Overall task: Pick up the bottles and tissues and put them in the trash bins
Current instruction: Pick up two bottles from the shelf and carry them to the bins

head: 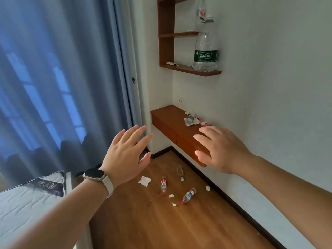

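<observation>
Both hands up in front of me, nothing in either. Left hand [125, 153], w/ a smartwatch [94, 174] on the wrist: fingers straight & spread, back of hand toward me. Right hand [221, 150]: fingers loose & splayed, in front of the near end of the wooden counter [168, 121] on the right wall; can't tell if it touches the wood.

Counter, far part: crumpled counter tissues [187, 112] around a small clear bottle [189, 120] lying on its side, plus a red-label counter bottle [204, 124] just past my right fingertips.

Wood floor [152, 221], below the hands: 3 bottles lying down.
- red-label floor bottle [163, 185] in the middle
- a clear unlabelled bottle [180, 172] farther off, near the counter's underside
- a blue-label bottle [189, 194] w/ red cap, nearer & to the right

Big tissue wad [144, 180] sits left of the red-label floor bottle. Small tissue scraps [171, 195] lie between the two nearer bottles; one more scrap [207, 187] is right, toward the baseboard.

Wall shelf [190, 70] up high: big Cestbon bottle [205, 53], green label, upright on the bottom board; another clear upper bottle [201, 13] above it. Blue curtain [62, 78] left, mattress corner [27, 200] near left.
</observation>
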A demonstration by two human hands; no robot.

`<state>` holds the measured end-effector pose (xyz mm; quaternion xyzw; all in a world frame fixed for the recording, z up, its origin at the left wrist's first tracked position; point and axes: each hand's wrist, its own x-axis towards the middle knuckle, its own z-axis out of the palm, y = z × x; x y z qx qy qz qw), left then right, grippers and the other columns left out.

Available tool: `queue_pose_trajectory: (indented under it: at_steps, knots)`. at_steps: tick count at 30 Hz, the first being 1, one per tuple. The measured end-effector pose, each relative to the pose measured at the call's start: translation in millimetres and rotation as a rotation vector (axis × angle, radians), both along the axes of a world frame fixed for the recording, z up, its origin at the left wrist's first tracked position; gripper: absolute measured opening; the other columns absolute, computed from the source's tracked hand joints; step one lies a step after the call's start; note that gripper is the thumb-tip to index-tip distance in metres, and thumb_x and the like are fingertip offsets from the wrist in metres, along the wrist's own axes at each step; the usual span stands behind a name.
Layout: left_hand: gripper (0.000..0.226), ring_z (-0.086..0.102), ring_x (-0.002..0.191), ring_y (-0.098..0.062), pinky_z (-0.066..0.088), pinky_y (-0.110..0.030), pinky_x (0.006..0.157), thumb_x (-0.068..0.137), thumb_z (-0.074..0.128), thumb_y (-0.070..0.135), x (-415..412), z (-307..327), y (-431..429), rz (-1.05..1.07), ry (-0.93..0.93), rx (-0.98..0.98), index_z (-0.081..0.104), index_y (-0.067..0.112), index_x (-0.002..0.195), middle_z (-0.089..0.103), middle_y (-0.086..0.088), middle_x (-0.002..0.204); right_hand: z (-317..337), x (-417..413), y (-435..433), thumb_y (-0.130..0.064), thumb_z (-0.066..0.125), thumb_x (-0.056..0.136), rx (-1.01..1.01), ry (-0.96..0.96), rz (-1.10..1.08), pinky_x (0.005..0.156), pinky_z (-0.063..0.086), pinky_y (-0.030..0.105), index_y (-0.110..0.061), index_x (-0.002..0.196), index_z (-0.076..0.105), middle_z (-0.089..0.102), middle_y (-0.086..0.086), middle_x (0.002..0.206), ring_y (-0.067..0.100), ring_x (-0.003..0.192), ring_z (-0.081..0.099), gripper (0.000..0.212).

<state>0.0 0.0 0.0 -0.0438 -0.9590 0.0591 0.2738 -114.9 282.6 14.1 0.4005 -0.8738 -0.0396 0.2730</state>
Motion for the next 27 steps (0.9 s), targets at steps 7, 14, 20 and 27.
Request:
queue_pose_trajectory:
  at_steps: [7,14,20,27]
  knots:
    - [0.053,0.047,0.134,-0.030,0.031,-0.049,0.110,0.092,0.037,0.050,-89.0,-16.3,7.3,0.055,-0.096,-0.039,0.057,0.023,0.133,0.054,-0.004,0.142,-29.2,-100.5,-4.0,-0.058,0.034,0.092,0.015,-0.162,-0.029,0.093,0.049,0.043,-0.021,0.126,0.062,0.062,0.004,0.130,0.027,0.120,0.057,0.058]
    - [0.053,0.051,0.131,-0.031,0.037,-0.053,0.107,0.092,0.036,0.050,-197.3,-24.9,31.4,0.078,-0.145,-0.012,0.060,0.022,0.130,0.056,-0.004,0.139,-39.5,-211.5,10.6,-0.060,0.041,0.090,0.000,-0.210,-0.025,0.094,0.049,0.045,-0.023,0.127,0.061,0.060,0.003,0.132,0.027,0.122,0.056,0.056]
    - [0.051,0.051,0.130,-0.030,0.039,-0.051,0.106,0.091,0.038,0.050,-259.2,-39.0,40.5,0.057,-0.215,0.010,0.060,0.023,0.128,0.056,-0.003,0.139,-44.4,-270.4,14.9,-0.059,0.035,0.092,0.033,-0.274,-0.027,0.098,0.046,0.045,-0.023,0.132,0.057,0.056,0.004,0.137,0.027,0.127,0.050,0.058]
    - [0.047,0.048,0.133,-0.026,0.030,-0.045,0.110,0.092,0.044,0.050,-337.0,-63.5,17.0,0.028,-0.253,0.007,0.057,0.028,0.132,0.053,0.000,0.143,-55.0,-327.3,-6.8,-0.060,0.033,0.092,0.053,-0.344,-0.069,0.100,0.046,0.050,-0.024,0.134,0.054,0.053,0.004,0.139,0.029,0.130,0.047,0.059]
